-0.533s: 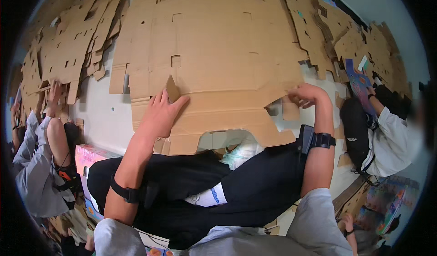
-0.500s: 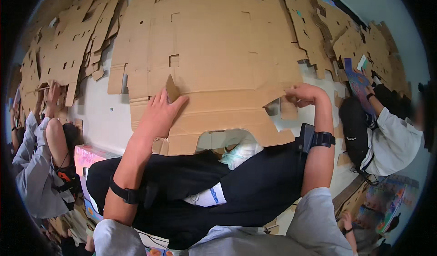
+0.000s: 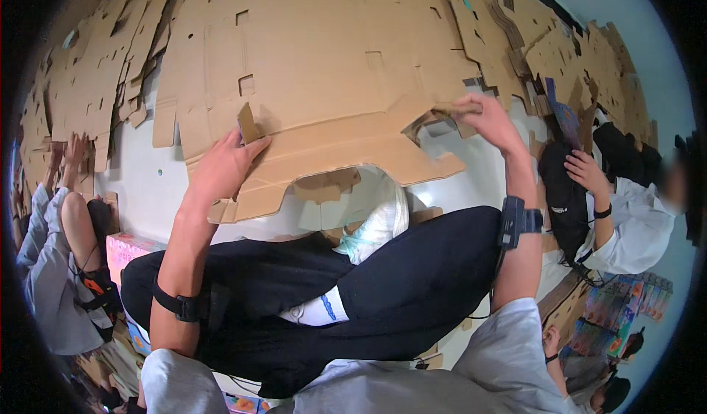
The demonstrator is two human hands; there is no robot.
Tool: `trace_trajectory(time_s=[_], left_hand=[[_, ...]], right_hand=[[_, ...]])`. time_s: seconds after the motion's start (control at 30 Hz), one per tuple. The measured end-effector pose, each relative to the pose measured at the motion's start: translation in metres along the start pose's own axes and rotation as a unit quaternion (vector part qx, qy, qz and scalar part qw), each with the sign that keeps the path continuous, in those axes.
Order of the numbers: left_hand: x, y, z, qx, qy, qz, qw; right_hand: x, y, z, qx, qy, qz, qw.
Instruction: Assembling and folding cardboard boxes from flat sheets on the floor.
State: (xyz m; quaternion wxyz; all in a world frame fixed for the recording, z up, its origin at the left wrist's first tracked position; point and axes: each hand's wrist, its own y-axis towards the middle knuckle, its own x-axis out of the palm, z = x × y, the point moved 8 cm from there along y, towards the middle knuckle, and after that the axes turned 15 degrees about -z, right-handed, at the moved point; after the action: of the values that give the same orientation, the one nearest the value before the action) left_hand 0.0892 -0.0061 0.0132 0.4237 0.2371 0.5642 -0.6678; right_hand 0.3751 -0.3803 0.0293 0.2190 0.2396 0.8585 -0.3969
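Observation:
A large brown die-cut cardboard sheet lies in front of my crossed legs, its near edge bent along creases and a wide curved cut-out at the middle. My left hand is closed at its left side, thumb and fingers around a small upright cardboard flap. On the right, my right hand pinches another cardboard flap, which is tilted up off the sheet beside an open notch. Some of the right fingertips are hidden behind that flap.
Stacks of cut cardboard stand at left and right. A pink box sits by my left knee. To the right, a co-worker's hand is near a purple printed sheet; another person works at far left. A white surface shows between.
The sheet's near edge has moved away from my lap and tilted, showing more white surface. My right hand has risen, lifting the right flap. My left hand has shifted slightly left with its flap.

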Motion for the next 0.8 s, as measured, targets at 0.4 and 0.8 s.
trace_trajectory(time_s=[0.4, 0.8], left_hand=[[-0.014, -0.011, 0.003, 0.078, 0.037, 0.122, 0.989], [-0.018, -0.02, -0.016, 0.055, -0.069, 0.027, 0.996]], right_hand=[[-0.001, 0.052, 0.014, -0.022, 0.244, 0.172, 0.954], [0.015, -0.021, -0.128, -0.169, -0.043, 0.297, 0.939]])
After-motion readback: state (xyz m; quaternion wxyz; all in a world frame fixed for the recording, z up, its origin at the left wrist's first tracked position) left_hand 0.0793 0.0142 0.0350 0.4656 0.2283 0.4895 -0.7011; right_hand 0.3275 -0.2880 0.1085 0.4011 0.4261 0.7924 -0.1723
